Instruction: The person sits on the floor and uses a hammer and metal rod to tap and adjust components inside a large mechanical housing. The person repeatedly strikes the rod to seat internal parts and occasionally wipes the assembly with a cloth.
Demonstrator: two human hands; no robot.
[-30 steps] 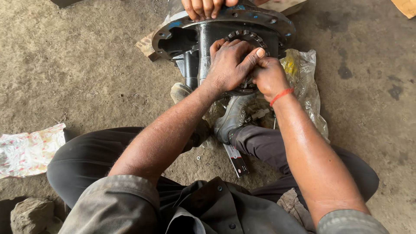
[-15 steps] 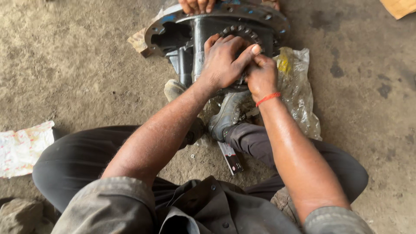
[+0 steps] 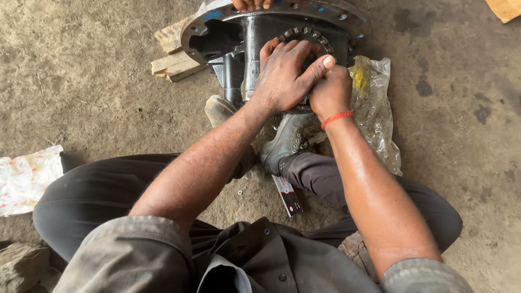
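Left hand [image 3: 285, 73] lies palm-down over toothed gear ring [image 3: 304, 33] of dark metal differential housing [image 3: 255, 27], fingers [image 3: 317, 68] spread, curled on ring. Right hand [image 3: 330, 92] just beside, under left thumb, fingers closed in fist; held object hidden, cannot tell. Housing rests on concrete floor [image 3: 97, 92], propped on wood blocks [image 3: 173, 62], between person's knees. Another person's fingers [image 3: 251, 4] touch far rim. Plastic bag [image 3: 374, 108] right of housing; cloth [image 3: 27, 179] well apart, left.
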